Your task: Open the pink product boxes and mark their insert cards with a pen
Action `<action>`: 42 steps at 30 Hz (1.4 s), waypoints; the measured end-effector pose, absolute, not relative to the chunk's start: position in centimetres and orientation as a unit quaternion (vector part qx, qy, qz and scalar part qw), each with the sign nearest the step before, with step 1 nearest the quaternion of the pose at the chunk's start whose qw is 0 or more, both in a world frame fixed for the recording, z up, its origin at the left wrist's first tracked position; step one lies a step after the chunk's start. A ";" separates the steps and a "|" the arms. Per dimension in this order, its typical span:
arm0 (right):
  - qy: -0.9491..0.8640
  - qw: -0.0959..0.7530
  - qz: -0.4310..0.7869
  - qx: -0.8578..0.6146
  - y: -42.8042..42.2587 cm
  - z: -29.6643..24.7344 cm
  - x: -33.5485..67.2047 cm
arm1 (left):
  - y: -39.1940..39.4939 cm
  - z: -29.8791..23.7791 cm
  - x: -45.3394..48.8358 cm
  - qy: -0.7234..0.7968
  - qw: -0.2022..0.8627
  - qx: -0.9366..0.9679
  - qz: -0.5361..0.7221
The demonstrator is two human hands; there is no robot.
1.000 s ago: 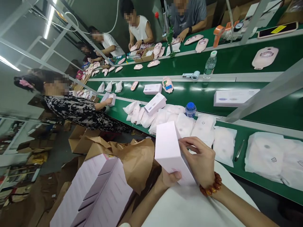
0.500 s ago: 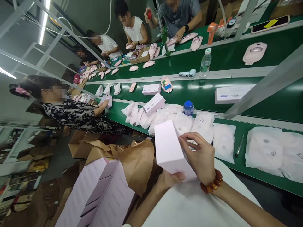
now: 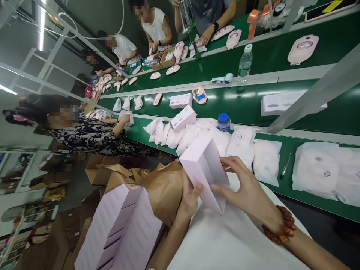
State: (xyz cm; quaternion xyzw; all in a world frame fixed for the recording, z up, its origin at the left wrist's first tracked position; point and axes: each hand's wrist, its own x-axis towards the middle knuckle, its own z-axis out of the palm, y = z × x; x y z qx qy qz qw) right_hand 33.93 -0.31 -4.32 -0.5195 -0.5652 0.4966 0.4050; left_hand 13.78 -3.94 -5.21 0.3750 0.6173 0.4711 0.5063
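A pale pink carton (image 3: 201, 168) tilts between a worker's two hands above a white cloth (image 3: 233, 243), its open side turned toward the head-worn camera. The left hand (image 3: 191, 195) grips the carton's lower side from the left, with the thumb on the outer wall and the other fingers partly hidden behind the carton. The right hand (image 3: 247, 191), wearing an amber bead bracelet (image 3: 282, 229), reaches in from the lower right, arm stretched low, with its fingertips (image 3: 225, 162) at the carton's far rim. The hands stand apart, the carton held between them. Its interior is partly in shadow, and nothing inside can be made out. Just left of it, brown kraft paper (image 3: 164, 191) drapes against a stack of matching pink cartons (image 3: 123, 228), cut off by the bottom of the frame. White pouches (image 3: 267, 162) lie on a green desk (image 3: 315, 129) beyond. Farther along, a co-worker in a patterned top (image 3: 90, 137) rests a hand (image 3: 123, 119) on a white box (image 3: 129, 118).
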 end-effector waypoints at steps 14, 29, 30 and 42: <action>-0.629 0.392 0.429 -0.517 -1.4 -5.3 33.2 | -5.0 -1.2 13.9 0.629 0.378 0.499 0.460; -0.659 0.402 0.384 -0.506 -2.4 -4.7 33.0 | -5.8 -0.3 14.3 0.655 0.418 0.467 0.422; -0.664 0.402 0.373 -0.508 -2.5 -4.8 32.9 | -5.6 -0.2 14.3 0.644 0.428 0.474 0.422; -0.680 0.414 0.326 -0.510 -2.1 -6.0 33.1 | -6.4 -2.7 13.7 0.644 0.415 0.446 0.463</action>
